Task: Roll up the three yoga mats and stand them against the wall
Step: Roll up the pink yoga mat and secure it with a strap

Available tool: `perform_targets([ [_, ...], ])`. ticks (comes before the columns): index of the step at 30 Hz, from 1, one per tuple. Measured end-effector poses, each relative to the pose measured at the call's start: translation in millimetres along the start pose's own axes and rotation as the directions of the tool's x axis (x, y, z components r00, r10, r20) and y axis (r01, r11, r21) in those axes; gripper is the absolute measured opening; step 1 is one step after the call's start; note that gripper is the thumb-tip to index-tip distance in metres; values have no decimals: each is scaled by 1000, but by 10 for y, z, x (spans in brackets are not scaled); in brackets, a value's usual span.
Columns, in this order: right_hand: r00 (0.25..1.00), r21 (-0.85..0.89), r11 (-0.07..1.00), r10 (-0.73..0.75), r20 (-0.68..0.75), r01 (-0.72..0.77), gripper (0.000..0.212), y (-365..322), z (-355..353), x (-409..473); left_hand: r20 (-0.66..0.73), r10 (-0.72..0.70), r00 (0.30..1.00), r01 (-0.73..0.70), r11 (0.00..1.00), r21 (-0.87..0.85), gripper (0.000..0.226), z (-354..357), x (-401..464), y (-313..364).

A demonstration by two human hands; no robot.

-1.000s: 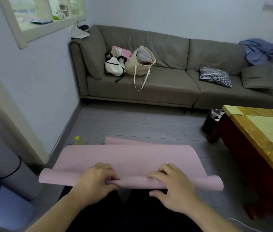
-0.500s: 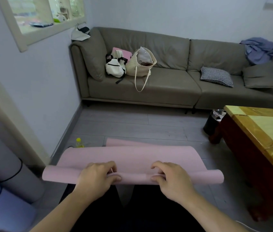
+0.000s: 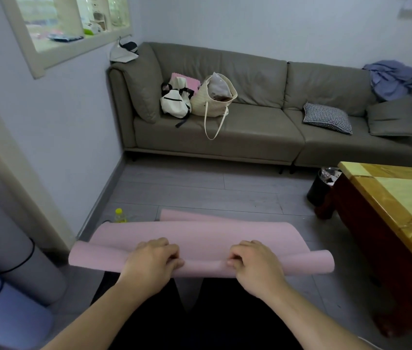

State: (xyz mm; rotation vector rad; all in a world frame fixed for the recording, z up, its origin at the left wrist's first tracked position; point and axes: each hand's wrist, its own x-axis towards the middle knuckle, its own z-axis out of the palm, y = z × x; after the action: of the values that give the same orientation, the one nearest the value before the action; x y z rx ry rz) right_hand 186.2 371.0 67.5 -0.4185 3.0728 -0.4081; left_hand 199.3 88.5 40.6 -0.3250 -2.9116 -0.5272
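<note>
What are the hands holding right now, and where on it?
Both the left hand and the right hand grip the pink yoga mat at its rolled near edge, fingers curled over the roll.

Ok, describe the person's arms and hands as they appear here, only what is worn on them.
Both forearms are bare up to the frame's lower edge, with no sleeve in view. The left hand and the right hand wear no gloves, and no rings, watch or wristband show. Dark clothing covers the lap between the arms.
</note>
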Motion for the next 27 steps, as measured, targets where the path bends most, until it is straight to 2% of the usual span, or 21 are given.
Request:
perform_targets([
  [2,999,-11,1000,26,22,-26,15,10,-3,39,-141,159,977,-142,982,121,29,93,-75,19],
  [4,999,-12,999,46,30,-45,14,10,-14,59,-138,212,967,-190,969,156,33,131,-154,-10],
  [7,998,-79,995,68,2,-67,19,-57,-17,55,-47,154,987,-146,979,140,47,77,-191,-62],
  [10,997,-125,990,58,-53,-64,21,-115,60,43,67,29,997,-35,994,101,59,-50,-86,26],
  [12,989,-82,997,-26,-146,14,13,-51,144,-10,146,-53,988,42,996,78,61,-115,-40,85],
  [13,981,-92,993,-93,-169,78,12,8,155,-63,154,-78,985,71,996,51,55,-141,-19,95],
  [15,987,-121,982,-153,-42,147,31,90,101,-170,169,-117,979,120,993,-4,42,-171,24,81],
  [18,985,-259,954,-120,124,149,68,76,-17,-197,227,-151,962,157,988,-8,43,-194,57,87],
  [19,987,-319,938,-98,131,135,75,24,-31,-173,226,-138,964,127,990,59,45,-179,46,103],
  [21,991,-384,920,-35,126,82,85,-94,-41,-84,182,-24,983,-20,972,235,49,-116,-9,136],
  [22,991,-398,915,-11,135,65,88,-134,-39,-37,164,20,986,-71,949,308,49,-86,-46,144],
  [24,988,-404,913,12,152,51,88,-158,-35,47,149,59,987,-105,939,326,43,-64,-102,112],
  [27,988,-373,926,2,153,56,70,-137,-49,102,247,25,969,-119,919,375,48,-160,-95,61],
])
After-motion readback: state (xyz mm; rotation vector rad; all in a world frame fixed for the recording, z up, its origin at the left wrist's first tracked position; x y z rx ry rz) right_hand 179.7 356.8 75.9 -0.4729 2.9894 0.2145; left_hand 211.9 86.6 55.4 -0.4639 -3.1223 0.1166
